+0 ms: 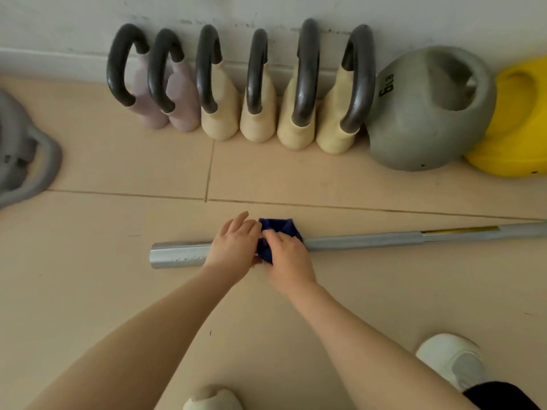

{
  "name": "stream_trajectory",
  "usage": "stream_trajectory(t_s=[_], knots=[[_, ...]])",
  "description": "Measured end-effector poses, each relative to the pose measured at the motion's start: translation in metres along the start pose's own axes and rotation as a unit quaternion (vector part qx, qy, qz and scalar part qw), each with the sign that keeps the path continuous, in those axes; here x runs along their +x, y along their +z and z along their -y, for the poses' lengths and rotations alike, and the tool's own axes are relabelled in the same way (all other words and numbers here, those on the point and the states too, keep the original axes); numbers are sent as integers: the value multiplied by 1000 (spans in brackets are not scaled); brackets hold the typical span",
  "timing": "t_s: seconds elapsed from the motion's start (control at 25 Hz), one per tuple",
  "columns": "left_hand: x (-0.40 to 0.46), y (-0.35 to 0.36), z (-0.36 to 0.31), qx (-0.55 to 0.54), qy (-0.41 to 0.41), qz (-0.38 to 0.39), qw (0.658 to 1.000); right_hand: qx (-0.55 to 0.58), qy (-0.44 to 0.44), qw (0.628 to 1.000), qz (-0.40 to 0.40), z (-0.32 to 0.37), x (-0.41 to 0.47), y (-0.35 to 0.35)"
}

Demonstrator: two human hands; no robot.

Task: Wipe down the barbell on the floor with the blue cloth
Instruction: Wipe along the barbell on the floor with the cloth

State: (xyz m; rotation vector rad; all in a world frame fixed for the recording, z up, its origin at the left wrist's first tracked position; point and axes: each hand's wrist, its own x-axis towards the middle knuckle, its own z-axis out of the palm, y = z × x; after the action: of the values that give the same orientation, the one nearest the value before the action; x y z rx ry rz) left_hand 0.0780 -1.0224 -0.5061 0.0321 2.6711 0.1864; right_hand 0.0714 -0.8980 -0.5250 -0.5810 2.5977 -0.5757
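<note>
Gripping one blue cloth (278, 238): right hand (288, 255) | left hand (233, 247) relaxed | one barbell (364, 241)

Soft even daylight, faint shadows, slight blur, wide-angle bending at edges

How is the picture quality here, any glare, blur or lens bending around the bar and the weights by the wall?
Head view: soft, even light with faint shadows; a bright sheen on the near end of the grey metal barbell; wide-angle bending curves the barbell and the floor's grout lines; the dark blue cloth, left hand and right hand look fairly sharp; the row of dark-handled kettlebells leans and stretches; corners are slightly soft.
</note>
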Motion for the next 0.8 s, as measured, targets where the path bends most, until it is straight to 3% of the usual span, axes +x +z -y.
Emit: stream_trajectory(t_s=[0.08,0.2,0.28,0.36,0.4,0.44,0.52,0.6,0.68,0.8], knots=[[-1,0,6,-4,-10,-19,1000,16,-17,999,33,-5,7,-9],[-12,-4,31,-44,-59,-35,997,-84,78,993,-24,-11,7,-14],[-29,-2,49,-122,-107,-58,985,32,98,994,-34,14,4,0],[-47,3,66,-229,-180,-106,951,244,199,948,-49,42,9,-2],[-54,5,72,-283,-220,-133,924,327,244,909,-80,46,14,-8],[-61,7,79,-334,-257,-154,894,349,250,897,-109,50,20,-14],[-71,10,91,-436,-308,-163,830,271,178,938,-120,58,27,-21],[-78,16,97,-553,-338,-146,747,111,93,987,-73,75,30,-6],[-86,24,102,-655,-355,-137,653,-26,30,999,-10,90,22,26],[-93,33,111,-751,-333,-115,559,-27,-9,1000,1,124,19,62]])
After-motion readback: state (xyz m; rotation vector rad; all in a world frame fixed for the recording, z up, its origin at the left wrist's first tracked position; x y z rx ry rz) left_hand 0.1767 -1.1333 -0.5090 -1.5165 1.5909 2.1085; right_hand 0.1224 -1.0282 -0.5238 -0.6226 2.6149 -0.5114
